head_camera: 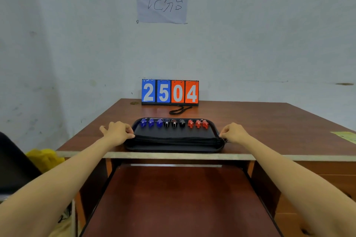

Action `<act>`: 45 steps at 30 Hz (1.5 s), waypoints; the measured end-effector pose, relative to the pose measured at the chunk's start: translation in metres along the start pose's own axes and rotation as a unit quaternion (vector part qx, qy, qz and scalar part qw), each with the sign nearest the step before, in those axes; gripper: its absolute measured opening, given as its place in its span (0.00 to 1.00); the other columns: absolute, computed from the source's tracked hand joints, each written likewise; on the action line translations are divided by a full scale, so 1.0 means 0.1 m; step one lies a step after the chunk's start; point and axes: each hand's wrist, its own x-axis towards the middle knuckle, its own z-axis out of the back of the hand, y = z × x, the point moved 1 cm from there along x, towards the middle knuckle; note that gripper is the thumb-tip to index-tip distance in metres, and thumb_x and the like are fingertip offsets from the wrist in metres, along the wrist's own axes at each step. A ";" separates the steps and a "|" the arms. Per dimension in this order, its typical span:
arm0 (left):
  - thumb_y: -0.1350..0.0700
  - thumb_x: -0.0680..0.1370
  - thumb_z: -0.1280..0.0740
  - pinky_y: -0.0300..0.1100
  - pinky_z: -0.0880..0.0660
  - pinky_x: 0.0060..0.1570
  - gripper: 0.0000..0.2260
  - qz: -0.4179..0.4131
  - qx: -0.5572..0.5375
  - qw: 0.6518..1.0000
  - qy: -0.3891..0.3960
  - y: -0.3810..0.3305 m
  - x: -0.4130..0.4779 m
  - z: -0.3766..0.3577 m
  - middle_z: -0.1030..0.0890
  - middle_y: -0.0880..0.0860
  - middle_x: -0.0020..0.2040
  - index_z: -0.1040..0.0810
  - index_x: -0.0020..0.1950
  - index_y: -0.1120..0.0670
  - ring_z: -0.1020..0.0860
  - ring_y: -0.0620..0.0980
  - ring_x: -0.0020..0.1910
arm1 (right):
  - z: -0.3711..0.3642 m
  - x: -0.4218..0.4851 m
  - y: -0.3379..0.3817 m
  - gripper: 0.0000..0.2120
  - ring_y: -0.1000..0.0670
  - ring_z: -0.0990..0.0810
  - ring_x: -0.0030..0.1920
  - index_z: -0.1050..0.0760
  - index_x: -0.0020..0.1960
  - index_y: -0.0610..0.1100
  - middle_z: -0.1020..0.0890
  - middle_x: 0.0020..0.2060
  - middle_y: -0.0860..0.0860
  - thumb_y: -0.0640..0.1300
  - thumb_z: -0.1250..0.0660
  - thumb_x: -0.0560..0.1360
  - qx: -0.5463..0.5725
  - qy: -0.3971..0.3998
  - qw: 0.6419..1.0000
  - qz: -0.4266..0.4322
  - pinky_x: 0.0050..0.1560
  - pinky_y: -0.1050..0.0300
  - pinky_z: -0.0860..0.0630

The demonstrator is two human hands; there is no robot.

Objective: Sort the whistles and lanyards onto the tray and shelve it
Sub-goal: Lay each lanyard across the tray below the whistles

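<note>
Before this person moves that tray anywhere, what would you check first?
1. Whistles grouped by colour on tray: ok.
2. Lanyards laid straight across tray: ok.
3. Every lanyard aboard: not ok; stray lanyard lies by scoreboard.
4. Left hand and right hand gripping tray's rim: not ok; they pinch the lanyard ends.
5. Shelf visible below table: ok.

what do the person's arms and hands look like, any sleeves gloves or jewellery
The left arm and right arm are bare as far up as the view shows, with no sleeves. The left hand and right hand are ungloved, and no ring, watch or bracelet shows on them.
</note>
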 end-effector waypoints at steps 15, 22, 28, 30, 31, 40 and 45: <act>0.45 0.76 0.35 0.55 0.42 0.66 0.10 -0.092 -0.069 0.993 0.022 -0.87 0.24 -0.16 0.21 0.50 0.56 0.21 0.52 0.48 0.30 0.53 0.62 | -0.14 0.29 0.63 0.09 0.51 0.23 0.51 0.21 0.53 0.43 0.18 0.54 0.47 0.45 0.36 0.77 0.032 0.000 0.990 0.137 0.54 0.58 0.28; 0.46 0.78 0.37 0.52 0.39 0.63 0.11 -0.100 -0.087 0.991 0.028 -1.34 0.99 -0.30 0.21 0.50 0.55 0.21 0.55 0.49 0.28 0.51 0.60 | -0.20 1.08 0.81 0.10 0.50 0.23 0.54 0.22 0.56 0.43 0.20 0.57 0.47 0.43 0.37 0.77 0.031 -0.013 0.989 0.141 0.55 0.58 0.28; 0.53 0.78 0.38 0.55 0.36 0.65 0.10 -0.119 -0.033 0.987 0.098 -1.53 1.85 -0.52 0.21 0.52 0.57 0.22 0.56 0.54 0.26 0.52 0.59 | -0.32 1.95 0.90 0.14 0.47 0.26 0.63 0.26 0.64 0.43 0.24 0.63 0.46 0.40 0.40 0.78 -0.055 0.055 0.986 0.150 0.63 0.55 0.31; 0.52 0.79 0.38 0.56 0.37 0.66 0.11 -0.112 -0.001 0.987 0.115 -1.55 2.07 -0.62 0.21 0.53 0.55 0.22 0.56 0.56 0.26 0.53 0.58 | -0.42 2.20 0.94 0.15 0.47 0.27 0.64 0.27 0.65 0.43 0.25 0.65 0.46 0.39 0.41 0.79 -0.084 0.072 0.980 0.166 0.65 0.54 0.31; 0.52 0.79 0.38 0.57 0.38 0.67 0.11 -0.107 0.012 0.987 0.119 -1.56 2.15 -0.68 0.22 0.54 0.54 0.23 0.55 0.57 0.26 0.54 0.58 | -0.48 2.30 0.96 0.16 0.46 0.27 0.64 0.27 0.65 0.44 0.25 0.65 0.46 0.39 0.42 0.79 -0.095 0.078 0.977 0.172 0.65 0.54 0.31; 0.51 0.78 0.38 0.54 0.35 0.63 0.16 -0.051 0.028 0.993 0.107 -1.68 2.51 -1.18 0.27 0.58 0.63 0.27 0.62 0.58 0.31 0.59 0.64 | -0.83 2.75 0.95 0.16 0.45 0.27 0.63 0.29 0.66 0.43 0.26 0.64 0.45 0.40 0.43 0.79 -0.107 0.069 0.975 0.182 0.64 0.50 0.29; 0.54 0.79 0.41 0.57 0.40 0.66 0.08 -0.105 -0.017 0.988 0.108 -1.71 2.47 -1.10 0.23 0.54 0.56 0.26 0.55 0.54 0.29 0.56 0.58 | -0.85 2.72 0.98 0.20 0.45 0.28 0.65 0.32 0.70 0.45 0.26 0.66 0.46 0.40 0.41 0.79 -0.059 0.055 0.975 0.208 0.65 0.46 0.29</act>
